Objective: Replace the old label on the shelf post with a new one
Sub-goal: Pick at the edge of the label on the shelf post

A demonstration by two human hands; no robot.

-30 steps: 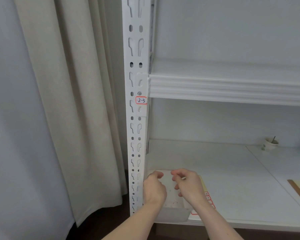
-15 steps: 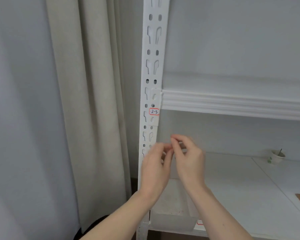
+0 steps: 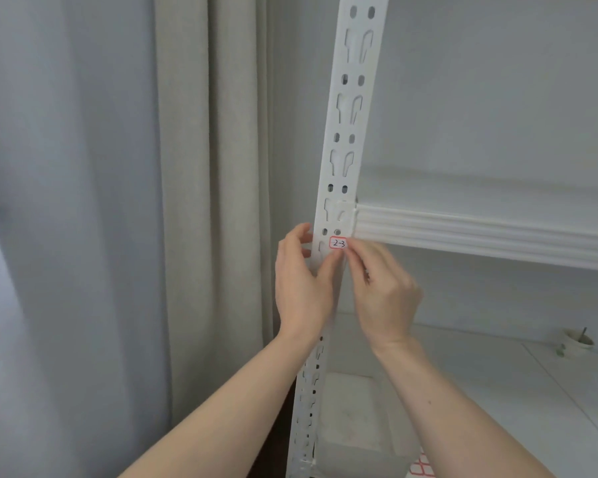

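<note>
The white slotted shelf post (image 3: 351, 108) runs up the middle of the view. A small white label with a red border (image 3: 338, 243), hand-marked "2-3", is stuck on it just below the shelf beam joint. My left hand (image 3: 302, 281) grips the post right below the label, thumb on the front face and fingers round the left edge. My right hand (image 3: 384, 291) is blurred, its fingers curled. Its thumb and index fingertip meet at the label's lower right edge. The label still looks flat on the post.
A white shelf beam (image 3: 480, 232) runs right from the post. On the lower shelf board (image 3: 497, 391) stand a translucent plastic bin (image 3: 353, 419), a sheet of red-bordered labels (image 3: 420, 466) and a small cup (image 3: 577, 341). A beige curtain (image 3: 204, 201) hangs to the left.
Both hands rose from the bin on the lower shelf to the post. The left now grips the post and the right fingertips have reached the label. The view moved closer.
</note>
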